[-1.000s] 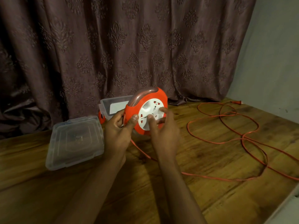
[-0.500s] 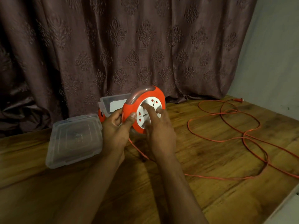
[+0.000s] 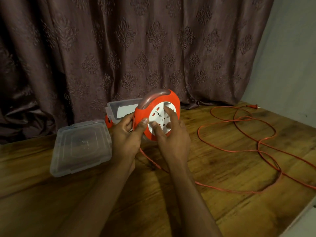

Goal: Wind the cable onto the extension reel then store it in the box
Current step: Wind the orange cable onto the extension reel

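Cable (image 3: 239,151): mostly unwound, looping over the surface (image 3: 205,211) toward its right edge.
Left hand (image 3: 126,134): grip wrapped round the reel (image 3: 157,115), held above the surface.
Right hand (image 3: 172,139): fingertips on the white face, seemingly turning it.
Plug (image 3: 254,106): far right corner.
Box (image 3: 119,110): open at the far edge, lid (image 3: 80,147) beside it; storing remains.
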